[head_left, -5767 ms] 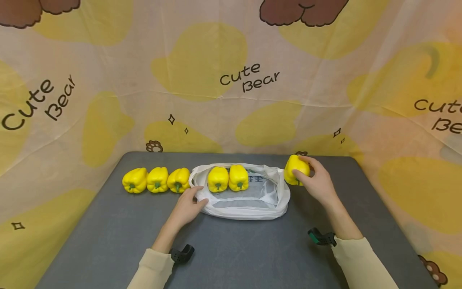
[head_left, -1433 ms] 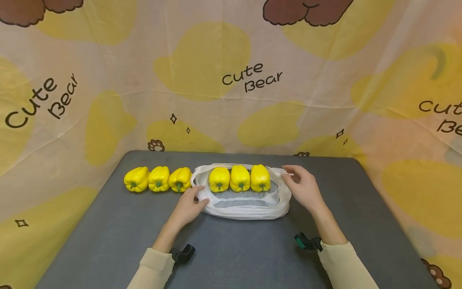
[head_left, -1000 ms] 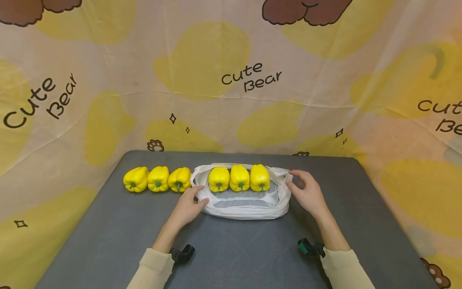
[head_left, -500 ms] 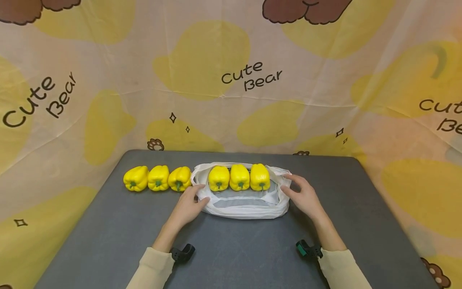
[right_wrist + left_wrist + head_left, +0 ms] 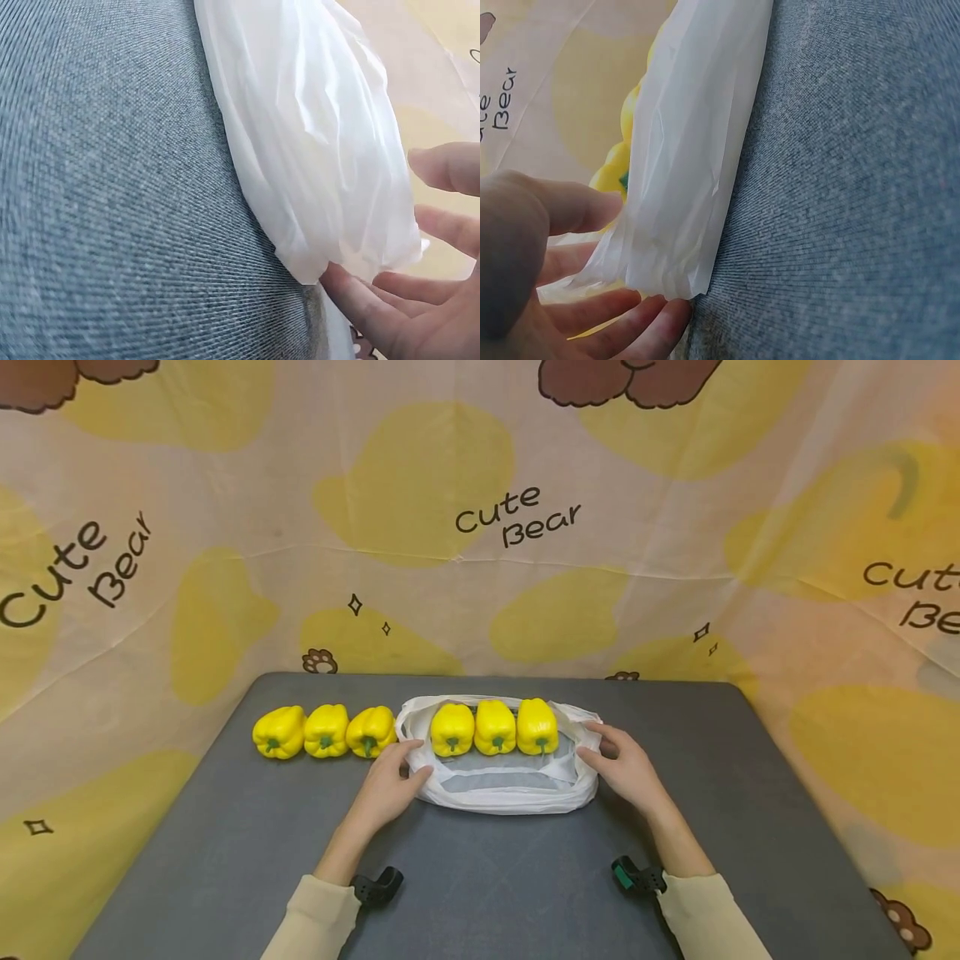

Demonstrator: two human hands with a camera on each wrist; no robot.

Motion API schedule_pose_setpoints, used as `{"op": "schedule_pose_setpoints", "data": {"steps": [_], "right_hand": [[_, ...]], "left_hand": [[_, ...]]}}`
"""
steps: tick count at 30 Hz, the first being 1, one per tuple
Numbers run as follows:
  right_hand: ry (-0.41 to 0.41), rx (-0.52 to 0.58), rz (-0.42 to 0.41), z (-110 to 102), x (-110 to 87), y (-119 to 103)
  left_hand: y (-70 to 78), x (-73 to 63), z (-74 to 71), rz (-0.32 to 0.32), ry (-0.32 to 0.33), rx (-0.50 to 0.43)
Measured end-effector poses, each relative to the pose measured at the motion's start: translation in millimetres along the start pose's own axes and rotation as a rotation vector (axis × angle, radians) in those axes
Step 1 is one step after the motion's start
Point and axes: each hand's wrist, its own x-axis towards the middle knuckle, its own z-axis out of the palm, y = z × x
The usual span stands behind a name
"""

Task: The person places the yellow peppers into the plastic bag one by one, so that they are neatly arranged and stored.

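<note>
A white plastic bag (image 5: 517, 803) lies on its base with its mouth spread wide upward. Three yellow bell peppers (image 5: 495, 727) stand in a row inside, along its back side, stems facing forward. At the bag's left end my left hand (image 5: 386, 785) holds the rim, thumb over the inner side and the other fingers outside. Opposite it, my right hand (image 5: 630, 772) has its thumb and fingers around the right end of the rim. Both wrist views show the crinkled plastic of the bag (image 5: 682, 165) reaching into the fingers.
Three more yellow bell peppers (image 5: 326, 731) sit in a row to the left of the bag, the nearest one close against it. They lie toward the back of the dark grey table (image 5: 487, 893). A printed cloth (image 5: 420, 510) hangs behind and along the sides.
The right hand has let go of a bell pepper, now third in the bag. It then worked along the bag's right rim and has come slightly inward. My left hand has stayed put.
</note>
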Motion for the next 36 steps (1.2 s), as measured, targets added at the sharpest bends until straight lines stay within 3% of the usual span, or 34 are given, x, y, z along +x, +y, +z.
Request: {"op": "schedule_pose_setpoints", "data": {"steps": [9, 16, 36], "right_hand": [[0.007, -0.008, 0.037, 1.6, 4.5, 0.1], [-0.037, -0.049, 0.007, 3.4, 3.5, 2.0], [-0.069, -0.066, 0.003, 3.5, 2.5, 7.2]], "left_hand": [[5.4, 0.6, -3.1, 0.013, 0.009, -0.016], [2.3, 0.4, -0.6, 0.043, 0.013, -0.012], [0.0, 1.9, 3.5, 0.013, -0.007, -0.017]]}}
